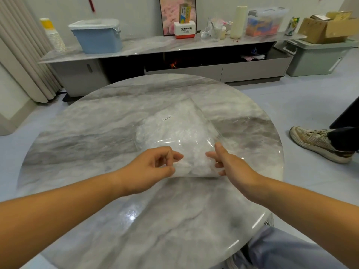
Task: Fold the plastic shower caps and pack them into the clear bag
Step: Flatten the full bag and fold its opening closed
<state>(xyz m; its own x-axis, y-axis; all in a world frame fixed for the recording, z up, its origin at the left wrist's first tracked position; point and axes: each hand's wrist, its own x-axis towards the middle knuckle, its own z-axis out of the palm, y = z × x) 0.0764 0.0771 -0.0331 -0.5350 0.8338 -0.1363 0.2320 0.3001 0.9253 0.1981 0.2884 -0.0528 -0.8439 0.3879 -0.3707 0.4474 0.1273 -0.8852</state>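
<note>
A clear plastic bag [180, 131] lies in the middle of the round marble table [97, 133], stuffed with crumpled white shower caps [186, 144]; a small white label sits on its far part. My left hand [153, 167] pinches the bag's near edge on the left between thumb and fingertips. At the near right corner of the bag is my right hand [229, 164], thumb raised and fingers reaching onto the plastic; whether it grips the bag I cannot tell.
A low marble-topped cabinet [147, 47] runs behind the table, carrying a blue bin, paper cups, a Panasonic box and storage boxes. A person's shoe [318, 142] rests on the floor at the right. My knee [281, 249] is under the table's near edge.
</note>
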